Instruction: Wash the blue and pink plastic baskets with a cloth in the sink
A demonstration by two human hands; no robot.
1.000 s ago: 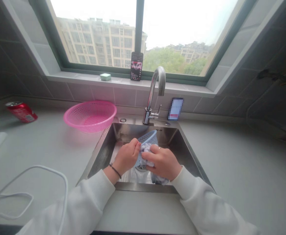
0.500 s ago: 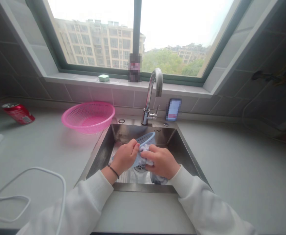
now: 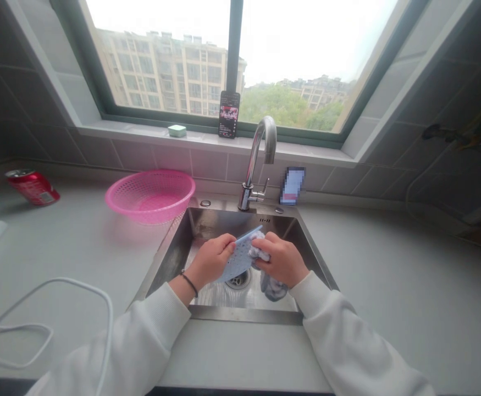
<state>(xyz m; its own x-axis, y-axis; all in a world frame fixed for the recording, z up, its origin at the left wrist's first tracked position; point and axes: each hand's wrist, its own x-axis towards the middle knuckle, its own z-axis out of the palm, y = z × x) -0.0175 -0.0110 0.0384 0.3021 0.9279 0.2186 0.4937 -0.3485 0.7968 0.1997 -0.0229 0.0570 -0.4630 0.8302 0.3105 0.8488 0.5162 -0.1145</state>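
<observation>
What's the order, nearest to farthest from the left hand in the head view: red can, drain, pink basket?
1. Drain: in the sink, just beyond and right of the left hand.
2. Pink basket: on the counter, beyond the sink's left corner.
3. Red can: on its side, far left of the counter.

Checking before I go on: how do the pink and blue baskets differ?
The pink basket sits upright on the counter; the pale blue basket tilts over the sink in the left hand, a crumpled cloth pressed against it by the right hand. The pink one looks larger. Both are perforated plastic.
</observation>
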